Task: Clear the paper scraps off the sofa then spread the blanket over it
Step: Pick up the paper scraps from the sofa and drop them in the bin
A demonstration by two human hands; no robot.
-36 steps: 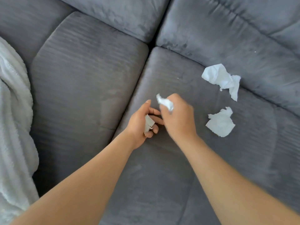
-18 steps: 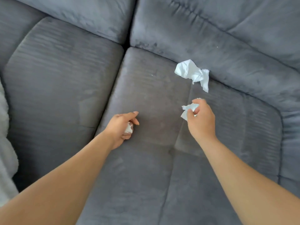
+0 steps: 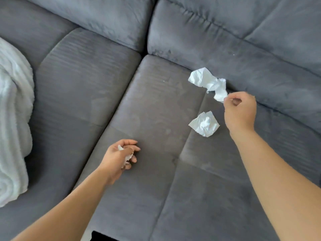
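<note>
Two white crumpled paper scraps lie on the grey sofa [image 3: 156, 105]. The larger scrap [image 3: 208, 82] sits where the right seat cushion meets the backrest. The smaller scrap [image 3: 205, 124] lies flat on the seat below it. My right hand [image 3: 240, 110] has its fingers curled, and thumb and forefinger pinch the lower tip of the larger scrap. My left hand [image 3: 119, 155] hovers over the front of the same cushion and grips a small wad of paper [image 3: 127, 155]. The white fluffy blanket [image 3: 13, 122] lies bunched at the left edge of the sofa.
The sofa has two seat cushions with a seam between them and padded back cushions behind. A dark gap [image 3: 102, 236] shows at the sofa's front edge at the bottom of the view.
My right hand has moved from the smaller scrap up and right to the larger scrap's tip. The smaller scrap stays on the seat. My left hand keeps its wad.
</note>
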